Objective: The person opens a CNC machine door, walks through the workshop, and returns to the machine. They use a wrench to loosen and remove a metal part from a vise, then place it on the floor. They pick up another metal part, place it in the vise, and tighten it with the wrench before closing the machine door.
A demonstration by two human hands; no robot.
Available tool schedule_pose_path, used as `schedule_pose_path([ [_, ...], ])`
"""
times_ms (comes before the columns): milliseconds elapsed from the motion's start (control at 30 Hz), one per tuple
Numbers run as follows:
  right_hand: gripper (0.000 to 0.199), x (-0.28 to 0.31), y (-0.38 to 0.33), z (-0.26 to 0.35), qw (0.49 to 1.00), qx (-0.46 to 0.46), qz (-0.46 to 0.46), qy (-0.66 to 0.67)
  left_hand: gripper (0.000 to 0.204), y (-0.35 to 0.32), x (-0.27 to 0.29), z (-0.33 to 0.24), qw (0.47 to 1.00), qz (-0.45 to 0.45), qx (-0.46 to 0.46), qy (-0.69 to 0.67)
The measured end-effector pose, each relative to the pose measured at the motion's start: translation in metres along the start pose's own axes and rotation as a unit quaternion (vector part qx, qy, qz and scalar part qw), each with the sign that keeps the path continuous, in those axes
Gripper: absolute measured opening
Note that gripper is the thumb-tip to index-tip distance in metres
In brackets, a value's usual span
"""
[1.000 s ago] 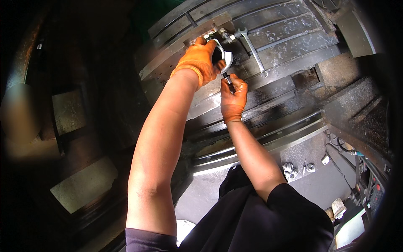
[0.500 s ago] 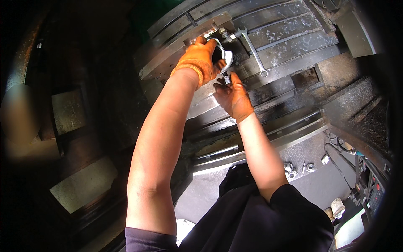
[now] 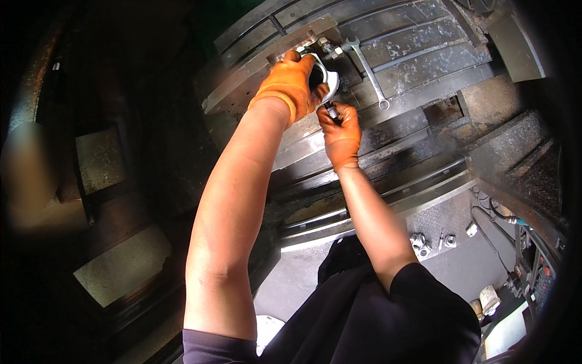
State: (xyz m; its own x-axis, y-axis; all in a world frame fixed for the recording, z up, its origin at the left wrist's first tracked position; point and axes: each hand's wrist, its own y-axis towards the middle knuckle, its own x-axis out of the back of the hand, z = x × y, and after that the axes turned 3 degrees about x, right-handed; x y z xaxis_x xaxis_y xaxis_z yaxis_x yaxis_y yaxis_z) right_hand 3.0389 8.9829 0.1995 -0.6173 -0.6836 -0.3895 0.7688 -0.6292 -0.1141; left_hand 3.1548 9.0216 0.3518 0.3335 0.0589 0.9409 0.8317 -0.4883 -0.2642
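Head view: left hand [image 3: 290, 86], orange-gloved, fingers wrapping around a shiny metal ring part [image 3: 327, 82] on the far slotted machine bed [image 3: 424, 60]. Right hand [image 3: 341, 130], fingers closing on a small dark tool [image 3: 331, 111] just beneath it. Spanner [image 3: 367, 70] lying to the right.

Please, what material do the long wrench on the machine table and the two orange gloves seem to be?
Long silver combination wrench: probably bare steel, grey and slightly shiny. Orange gloves on the left hand and right hand: apparently knitted fabric, maybe coated; matte, with ribbed cuffs.
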Motion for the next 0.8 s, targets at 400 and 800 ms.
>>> schedule_pose_path([
  [400,0.067,0.026,0.016,0.011,0.917,-0.357,0.130,0.120,0.052,0.000,-0.002,0.001,1.000,0.003,0.003,-0.003],
  [800,0.041,0.068,0.001,-0.022,0.918,-0.231,0.310,-0.087,0.049,0.003,0.003,0.001,0.999,0.034,-0.006,0.020],
])
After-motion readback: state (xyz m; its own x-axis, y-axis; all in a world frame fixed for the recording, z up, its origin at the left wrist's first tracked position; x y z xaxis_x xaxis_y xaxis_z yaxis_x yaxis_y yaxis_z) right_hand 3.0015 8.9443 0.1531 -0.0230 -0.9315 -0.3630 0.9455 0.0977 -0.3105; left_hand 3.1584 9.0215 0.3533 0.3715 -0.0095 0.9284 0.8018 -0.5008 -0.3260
